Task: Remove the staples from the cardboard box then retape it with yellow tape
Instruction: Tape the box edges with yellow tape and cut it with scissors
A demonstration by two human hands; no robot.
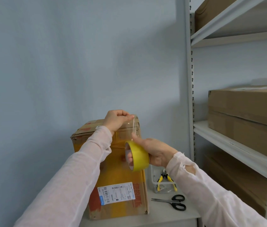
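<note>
The cardboard box (118, 177) stands upright on the surface (162, 215). In front of its top, the left hand (116, 120) pinches the free end of a strip (134, 126) while the right hand (155, 153) grips the yellow tape roll (137, 156), drawing it taut, likely to seal the top.

Your left sleeve (87, 154) covers the upper left front of the cardboard box (121, 174). The tape roll (139, 157) and your right hand (155, 151) hide more of it. Label (116, 193) print is too small to read. Right fingers go into the roll's core, only the tips show. The tape strip (134, 126) is near-clear, with edges hard to trace, and its end is buried in your left hand (116, 119) pinch. Right sleeve cuts across the clear container (154, 177) and pliers (166, 178) — bits in its bottom too small to tell. Top-shelf box (211, 12) is cut by the upper edge — both arms run off the bottom.
</note>
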